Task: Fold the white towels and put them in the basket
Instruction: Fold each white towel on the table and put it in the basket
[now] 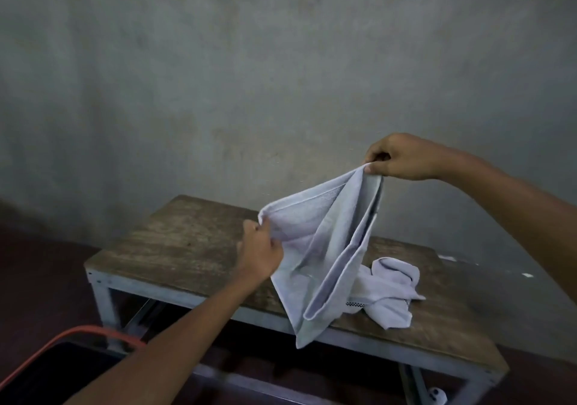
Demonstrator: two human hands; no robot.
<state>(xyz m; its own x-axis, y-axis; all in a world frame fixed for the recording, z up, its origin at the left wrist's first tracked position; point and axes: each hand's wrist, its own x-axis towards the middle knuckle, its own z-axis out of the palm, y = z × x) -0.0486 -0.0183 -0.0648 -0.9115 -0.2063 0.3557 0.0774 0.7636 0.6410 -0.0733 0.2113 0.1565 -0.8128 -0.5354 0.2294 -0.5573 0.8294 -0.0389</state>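
A white towel point(324, 248) hangs in the air above the table, doubled over with its lower end drooping past the front edge. My right hand point(402, 158) pinches its top corners, held high. My left hand point(260, 248) grips the towel's left corner, lower down. A second white towel point(392, 292) lies crumpled on the table behind and to the right of the hanging one. The basket point(71, 339), dark inside with an orange-red rim, stands on the floor at the lower left, partly hidden by my left forearm.
A worn wooden table top point(175, 248) sits on a grey metal frame against a grey plaster wall point(249, 76). Dark red floor shows to the left. A small white object point(437, 396) lies under the table at the right.
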